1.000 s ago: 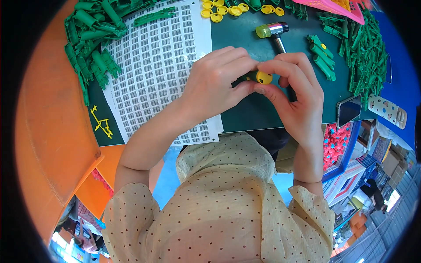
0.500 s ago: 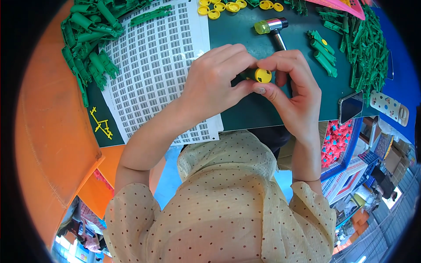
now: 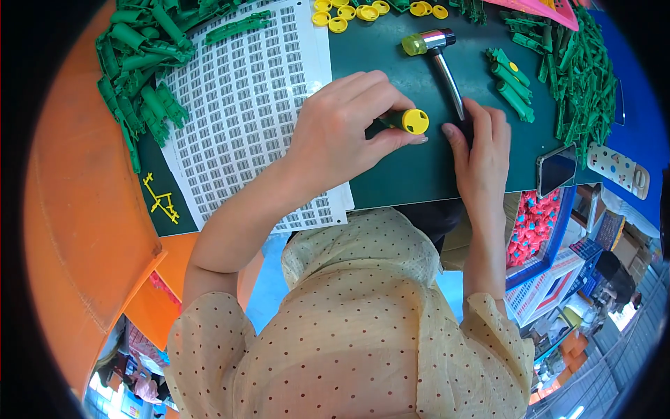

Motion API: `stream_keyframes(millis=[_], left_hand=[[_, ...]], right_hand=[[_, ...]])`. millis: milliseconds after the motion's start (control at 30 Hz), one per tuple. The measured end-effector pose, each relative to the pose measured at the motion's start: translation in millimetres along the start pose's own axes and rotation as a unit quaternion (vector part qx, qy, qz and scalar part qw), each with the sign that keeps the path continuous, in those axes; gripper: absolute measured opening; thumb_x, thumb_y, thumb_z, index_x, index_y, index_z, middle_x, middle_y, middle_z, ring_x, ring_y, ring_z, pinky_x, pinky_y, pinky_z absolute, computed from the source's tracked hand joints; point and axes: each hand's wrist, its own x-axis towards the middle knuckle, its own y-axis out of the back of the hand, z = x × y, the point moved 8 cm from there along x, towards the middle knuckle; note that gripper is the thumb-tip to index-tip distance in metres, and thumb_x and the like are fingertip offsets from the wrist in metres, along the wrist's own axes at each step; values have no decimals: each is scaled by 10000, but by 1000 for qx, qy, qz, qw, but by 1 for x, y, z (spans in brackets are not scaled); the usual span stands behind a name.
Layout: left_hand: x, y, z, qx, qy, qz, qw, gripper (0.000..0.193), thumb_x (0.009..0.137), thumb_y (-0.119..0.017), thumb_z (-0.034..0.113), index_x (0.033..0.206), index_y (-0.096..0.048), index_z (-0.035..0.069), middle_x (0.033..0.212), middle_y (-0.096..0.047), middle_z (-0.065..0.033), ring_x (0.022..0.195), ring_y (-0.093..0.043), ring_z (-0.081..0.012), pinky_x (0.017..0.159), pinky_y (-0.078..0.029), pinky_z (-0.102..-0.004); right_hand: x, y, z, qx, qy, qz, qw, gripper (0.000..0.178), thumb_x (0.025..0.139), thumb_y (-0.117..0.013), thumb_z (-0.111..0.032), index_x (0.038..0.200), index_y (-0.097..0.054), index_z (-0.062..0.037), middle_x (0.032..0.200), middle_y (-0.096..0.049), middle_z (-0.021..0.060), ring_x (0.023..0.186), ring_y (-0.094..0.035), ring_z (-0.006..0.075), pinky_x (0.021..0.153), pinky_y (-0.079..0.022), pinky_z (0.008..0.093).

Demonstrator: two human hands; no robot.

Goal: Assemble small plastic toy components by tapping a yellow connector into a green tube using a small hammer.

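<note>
My left hand (image 3: 345, 122) is closed round a dark green plastic tube (image 3: 395, 120), most of it hidden by the fingers. A round yellow cap (image 3: 416, 122) with small cut-outs sits on the tube's end, facing right. Just to the right, my right hand (image 3: 485, 146) has its thumb and fingers round the dark grip of a mallet (image 3: 447, 78). The mallet lies on the dark green table, its metal head and clear yellow face pointing away from me.
Printed label sheets (image 3: 237, 119) lie left, beside heaped green plastic parts (image 3: 150, 42). Loose yellow caps (image 3: 366, 12) are at the back. Joined green pieces (image 3: 511, 84), a larger green pile (image 3: 586, 84) and a phone (image 3: 557, 171) are right. A yellow plastic sprue (image 3: 162, 199) lies far left.
My right hand has left the yellow cap and moved down and right onto the mallet's grip. My left hand still holds the capped green tube in nearly the same place.
</note>
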Motion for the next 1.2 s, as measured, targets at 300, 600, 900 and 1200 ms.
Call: stream_keyframes(millis=[300,600,900,1200], left_hand=[[-1,-1,-4,-11,-5,11,1000,281,689,-841,102,875,-646,22,770,-608,-51,683,-647,-160,616,-540,-256],[-1,2,-2,-10,-3,18,1000,266,690,-836,92,860,-643,26,758,-600,-47,676,-635,-168,607,-530,-263],[0,0,-2,-7,-8,14,1000,255,693,-834,88,842,-638,23,759,-603,-44,672,-639,-152,600,-529,-256],[0,-1,4,-6,-32,14,999,280,671,-852,130,838,-645,44,744,-606,-47,650,-621,-159,567,-499,-264]], right_hand=[[-22,41,19,384,-182,-38,904,222,994,-522,-142,1148,-597,0,724,-482,-26,656,-434,27,576,-354,186],[-34,96,-13,372,-27,27,927,494,1000,-457,-461,1049,-591,12,535,-404,-40,429,-324,45,421,-228,210],[-36,63,-7,400,-92,-109,905,371,1030,-441,-292,1184,-603,4,618,-457,-41,539,-385,43,496,-284,204],[16,18,37,185,-115,-13,976,237,983,-532,-127,1193,-609,-46,796,-589,45,741,-591,118,634,-452,248]])
